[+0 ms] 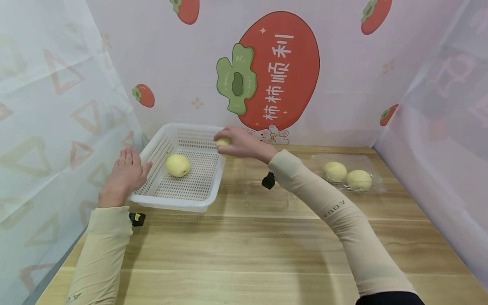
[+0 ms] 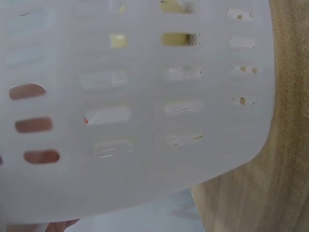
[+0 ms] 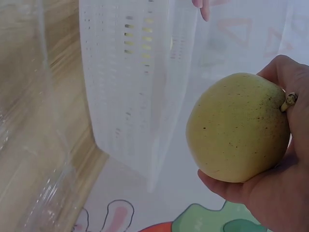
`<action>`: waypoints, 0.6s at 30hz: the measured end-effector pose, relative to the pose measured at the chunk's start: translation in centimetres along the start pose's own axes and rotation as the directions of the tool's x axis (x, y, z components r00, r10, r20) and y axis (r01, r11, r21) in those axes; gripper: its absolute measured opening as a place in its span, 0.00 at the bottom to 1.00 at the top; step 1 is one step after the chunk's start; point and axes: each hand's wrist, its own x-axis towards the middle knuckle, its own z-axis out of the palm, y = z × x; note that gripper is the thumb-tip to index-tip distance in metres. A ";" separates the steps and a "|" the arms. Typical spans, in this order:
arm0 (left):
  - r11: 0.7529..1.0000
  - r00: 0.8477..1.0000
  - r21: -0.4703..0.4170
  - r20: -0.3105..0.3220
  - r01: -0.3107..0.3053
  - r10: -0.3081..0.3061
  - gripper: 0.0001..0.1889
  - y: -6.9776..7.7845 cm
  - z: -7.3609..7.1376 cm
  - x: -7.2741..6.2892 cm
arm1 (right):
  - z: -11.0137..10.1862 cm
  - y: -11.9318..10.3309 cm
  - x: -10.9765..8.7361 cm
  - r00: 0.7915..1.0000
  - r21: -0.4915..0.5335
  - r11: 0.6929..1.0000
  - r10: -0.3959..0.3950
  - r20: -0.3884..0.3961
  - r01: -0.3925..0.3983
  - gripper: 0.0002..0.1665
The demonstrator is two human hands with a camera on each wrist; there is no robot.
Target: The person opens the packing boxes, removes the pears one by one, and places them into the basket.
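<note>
My right hand (image 1: 244, 143) grips a yellow pear (image 3: 236, 128) above the far right corner of a white plastic basket (image 1: 215, 186). In the right wrist view the pear's short brown stem (image 3: 289, 101) points toward the palm. Another pear (image 1: 178, 165) lies inside the basket, left of its middle. My left hand (image 1: 127, 173) is at the basket's left rim with its fingers straight. The left wrist view shows mostly the slotted basket wall (image 2: 145, 164), with parts of that hand visible through the slots.
At the back right, two pears (image 1: 359, 180) sit in a clear plastic box (image 1: 375, 169). Another clear plastic container (image 1: 267, 195) stands on the wooden table (image 1: 244, 254), right of the basket. Printed sheets (image 1: 183, 63) enclose the back and both sides.
</note>
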 end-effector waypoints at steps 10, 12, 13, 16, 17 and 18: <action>1.000 1.000 0.001 0.017 0.010 -0.010 0.44 0.0 0.0 0.1 | 1.5 -1.0 2.6 1.000 0.072 0.997 -0.012 0.008 0.011 0.21; 1.000 1.000 0.002 0.021 0.010 -0.010 0.44 0.0 -0.1 0.1 | 1.9 -1.2 3.1 1.000 0.063 0.998 -0.007 0.013 0.006 0.22; 1.000 1.000 0.002 0.020 0.008 -0.008 0.44 0.0 -0.1 0.1 | 2.1 -1.2 3.4 1.000 0.059 0.998 -0.008 0.015 0.007 0.22; 1.000 1.000 -0.001 0.021 0.003 -0.003 0.44 0.0 -0.1 0.2 | 2.8 -1.3 4.1 1.000 0.061 0.998 -0.010 0.022 0.008 0.22; 1.000 1.000 0.000 0.021 0.003 -0.003 0.44 0.0 -0.1 0.2 | 3.0 -1.4 4.4 1.000 0.061 0.998 -0.011 0.021 0.009 0.22; 1.000 1.000 0.000 0.021 0.003 -0.003 0.44 0.0 -0.1 0.2 | 3.2 -1.5 4.6 1.000 0.067 0.998 -0.013 0.021 0.012 0.21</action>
